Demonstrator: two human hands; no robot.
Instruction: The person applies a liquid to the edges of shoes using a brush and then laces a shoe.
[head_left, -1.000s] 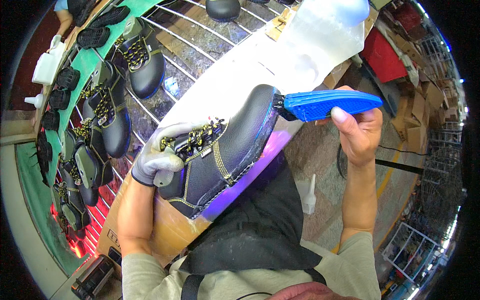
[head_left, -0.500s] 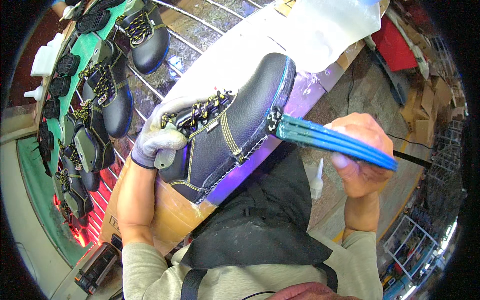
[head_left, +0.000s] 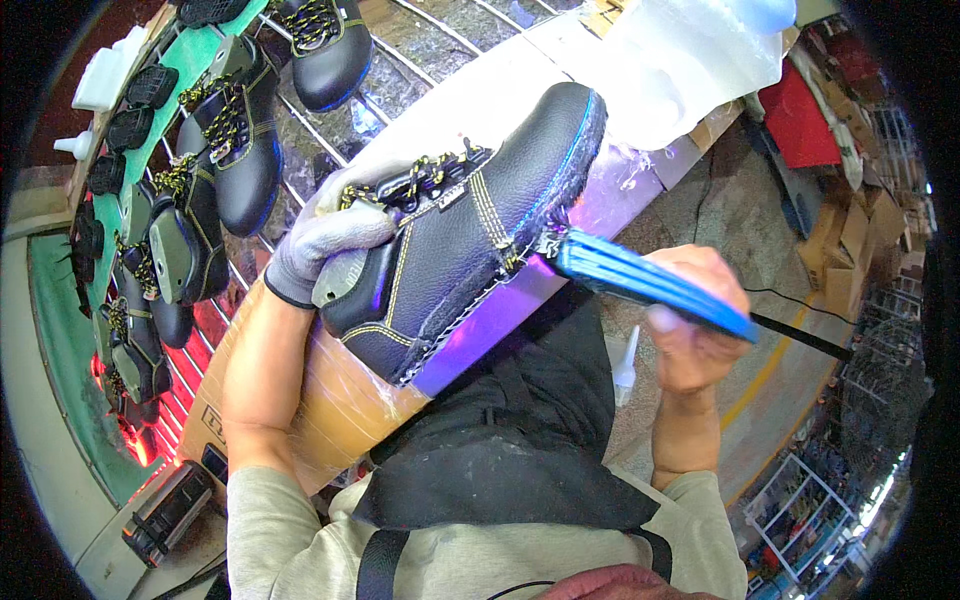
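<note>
A black leather work shoe point(head_left: 430, 270) with yellow stitching and black-and-yellow laces lies tilted on its side, its toe up and to the right. My left hand point(head_left: 335, 240), in a pale glove, grips it at the ankle opening, where a grey-green shoe last point(head_left: 340, 278) shows. In my bare right hand point(head_left: 697, 322) is a blue ribbed-handled brush point(head_left: 640, 278), its fingers wrapped round the handle. The dark brush tip touches the shoe's lower edge near the forefoot; its bristles are hard to make out. A rough grey band and blue line run along that edge.
Cardboard and pale sheeting point(head_left: 480, 110) cover the bench under the shoe. More black shoes point(head_left: 250, 170) stand on a metal rack at left, beside black soles point(head_left: 130, 128) on green cloth. A translucent tub point(head_left: 690, 75) is at the back; a nozzle bottle point(head_left: 626, 372) stands at right.
My right hand has come inward to the left, and the brush handle now slopes down more steeply. The shoe has tipped slightly, toe upward. The whole view has shifted a little.
</note>
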